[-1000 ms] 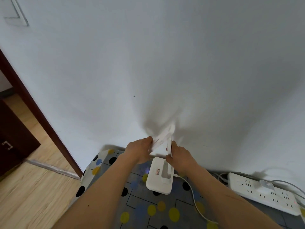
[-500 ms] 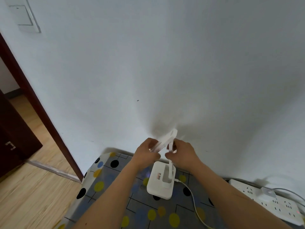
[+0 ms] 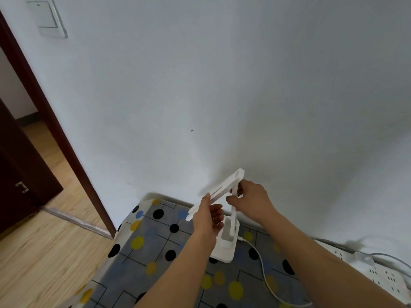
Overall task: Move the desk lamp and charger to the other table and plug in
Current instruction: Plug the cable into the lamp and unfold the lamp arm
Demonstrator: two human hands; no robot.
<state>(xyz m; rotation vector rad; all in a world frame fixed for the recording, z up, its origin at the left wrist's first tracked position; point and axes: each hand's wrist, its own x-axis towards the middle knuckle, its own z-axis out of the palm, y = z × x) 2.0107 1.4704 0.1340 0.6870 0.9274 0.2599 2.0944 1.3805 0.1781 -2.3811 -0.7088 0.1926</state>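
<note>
A white folding desk lamp (image 3: 226,243) stands on a table covered by a grey cloth with black, yellow and blue dots (image 3: 160,245), close to the white wall. Its flat head (image 3: 224,187) is tilted up and out to the left from the upright arm. My left hand (image 3: 208,215) grips the lower end of the head. My right hand (image 3: 249,200) holds the upright arm just under the hinge. A white cable (image 3: 262,267) runs from the lamp base toward the bottom right. A white charger plug (image 3: 364,258) sits in a power strip (image 3: 382,276) at the right.
The table's left edge drops to a wooden floor (image 3: 44,252). A dark door frame (image 3: 55,134) runs diagonally at the left, with a dark door (image 3: 20,170) beyond it. A wall switch (image 3: 47,17) is at the top left.
The lamp head has swung up and away from the arm. My left hand slid down to its lower end, and the view has tilted up slightly.
</note>
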